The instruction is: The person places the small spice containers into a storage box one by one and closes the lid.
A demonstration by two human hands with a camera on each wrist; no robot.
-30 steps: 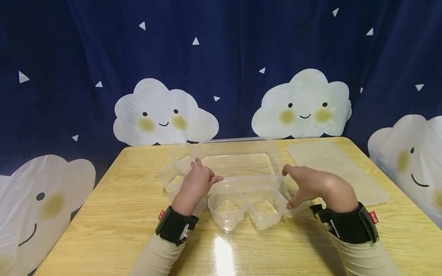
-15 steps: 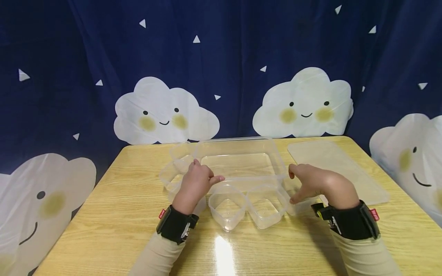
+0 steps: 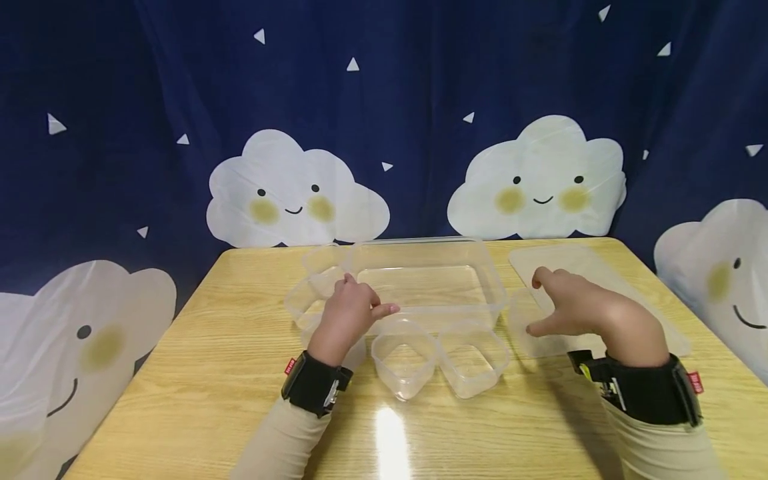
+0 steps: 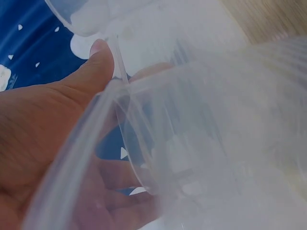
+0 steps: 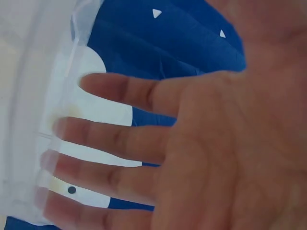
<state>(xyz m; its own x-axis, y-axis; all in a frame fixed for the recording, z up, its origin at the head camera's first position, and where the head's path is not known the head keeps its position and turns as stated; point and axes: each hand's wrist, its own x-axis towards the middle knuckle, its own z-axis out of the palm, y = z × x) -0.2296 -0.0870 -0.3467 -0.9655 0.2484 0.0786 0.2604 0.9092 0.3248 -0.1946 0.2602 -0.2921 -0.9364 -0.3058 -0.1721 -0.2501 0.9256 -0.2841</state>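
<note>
In the head view my right hand (image 3: 585, 310) holds a small clear plastic container (image 3: 521, 327), its thumb and index finger at the container's sides. Its other fingers (image 5: 115, 139) reach long toward the container's wall in the right wrist view. My left hand (image 3: 347, 312) is over the small containers on the left, thumb stretched toward the front of the large clear box (image 3: 432, 247). Through clear plastic walls (image 4: 192, 120), the left wrist view shows its fingers extended. Two more small containers, one (image 3: 403, 373) rounded to a point and one (image 3: 471, 383) beside it, stand before the box.
More small clear containers (image 3: 300, 303) line the box's left side, partly behind my left hand. A flat frosted lid (image 3: 576, 263) lies at the right of the wooden table (image 3: 198, 373). Behind hangs a dark blue curtain (image 3: 414, 80) with clouds.
My right hand has moved right with the small container, leaving a gap beside the front pair. The left hand keeps about the same place. The head view has shifted slightly.
</note>
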